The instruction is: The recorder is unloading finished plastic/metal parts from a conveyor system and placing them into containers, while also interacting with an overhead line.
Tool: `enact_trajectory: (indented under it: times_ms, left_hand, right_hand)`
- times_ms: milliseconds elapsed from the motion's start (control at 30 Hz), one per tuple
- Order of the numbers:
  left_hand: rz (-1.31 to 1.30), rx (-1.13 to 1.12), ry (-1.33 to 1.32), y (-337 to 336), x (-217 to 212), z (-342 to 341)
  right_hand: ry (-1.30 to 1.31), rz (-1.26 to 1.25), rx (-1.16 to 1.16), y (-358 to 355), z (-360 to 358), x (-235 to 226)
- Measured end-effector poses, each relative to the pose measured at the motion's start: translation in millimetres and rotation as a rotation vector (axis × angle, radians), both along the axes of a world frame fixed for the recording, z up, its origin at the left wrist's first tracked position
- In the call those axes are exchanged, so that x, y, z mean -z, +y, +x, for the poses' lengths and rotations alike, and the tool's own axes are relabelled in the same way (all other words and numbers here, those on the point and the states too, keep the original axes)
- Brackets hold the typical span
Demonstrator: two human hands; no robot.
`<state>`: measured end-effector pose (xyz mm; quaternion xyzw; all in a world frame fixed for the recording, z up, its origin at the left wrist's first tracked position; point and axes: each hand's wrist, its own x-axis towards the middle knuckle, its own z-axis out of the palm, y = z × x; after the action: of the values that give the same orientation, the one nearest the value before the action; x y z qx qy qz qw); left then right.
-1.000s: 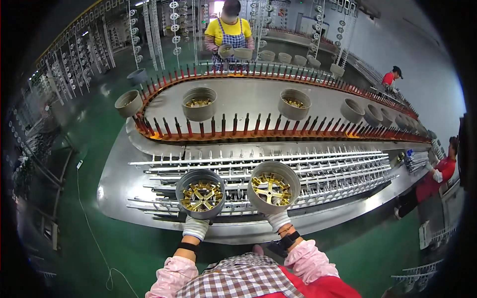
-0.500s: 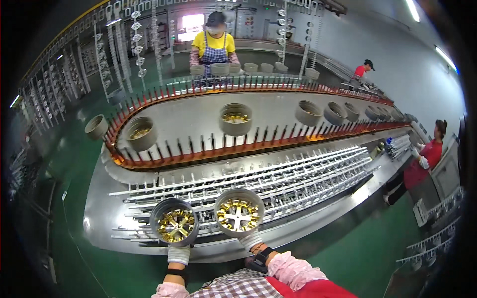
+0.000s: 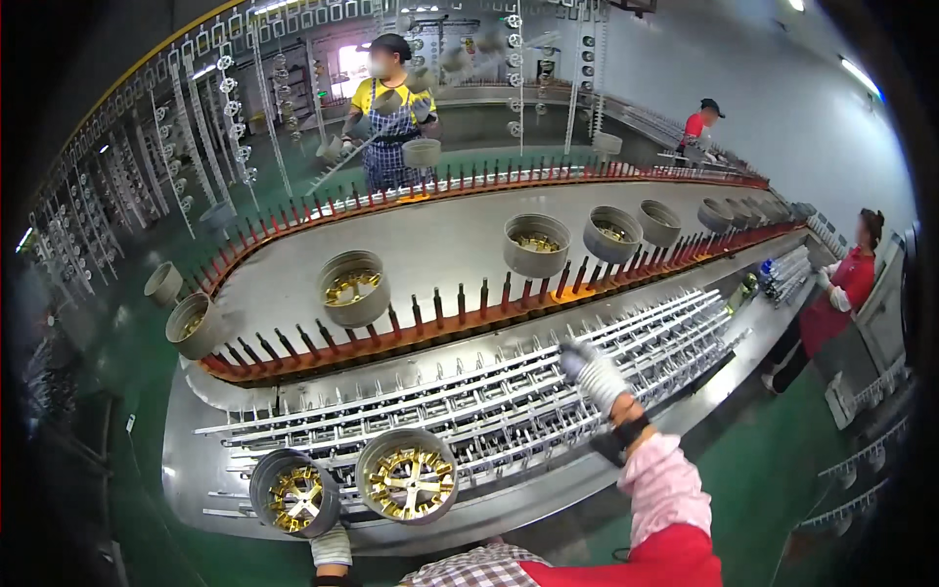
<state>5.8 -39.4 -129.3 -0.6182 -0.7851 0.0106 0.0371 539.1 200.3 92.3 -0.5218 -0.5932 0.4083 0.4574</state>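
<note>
My left hand [image 3: 331,548], in a striped glove, grips the lower edge of a dark grey round tub [image 3: 258,497]; its fingers are partly hidden behind the wall. Inside that tub, gold-coloured pieces sit around a cross-shaped frame. Just to its right stands a lighter grey tub [image 3: 452,497] with gold pieces in a ring and a silver cross, touched by neither hand. My right hand [image 3: 595,378], also gloved, is stretched out above the metal racks [image 3: 460,401]. Its fingers point toward the conveyor, somewhat blurred, and nothing shows in them.
An orange-edged loop conveyor [image 3: 411,344] with upright dark and red pins curves beyond the racks. Several grey tubs, such as one tub [image 3: 354,311], stand along it. Across it a person in a yellow shirt [image 3: 391,108] handles a rack; people in red [image 3: 851,284] work at the right.
My right hand has left the lighter tub and reached forward and right over the racks. Both near tubs appear lower and further left. The conveyor tubs have shifted, and the person opposite has turned.
</note>
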Motion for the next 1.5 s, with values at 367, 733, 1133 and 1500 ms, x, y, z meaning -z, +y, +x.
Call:
enact_trajectory:
  times_ms: [367,733,1133,1500]
  left_hand:
    - [-0.530,-0.156,0.105,-16.7,-61.7,27.7]
    - [-0.407,-0.107,0.091,-26.6,-43.8,13.4]
    - [0.293,0.176,0.263,1.2,-55.4,28.9]
    - [-0.350,0.011,0.202,11.6,-97.9,48.9]
  right_hand:
    - [-0.152,0.206,0.445,231.0,95.6,43.2]
    - [-1.325,0.603,0.350,210.9,37.3,-57.1]
    - [-1.502,0.835,0.131,-106.9,-11.7,38.3]
    - [-0.829,0.422,-0.121,-128.1,-51.0,107.4]
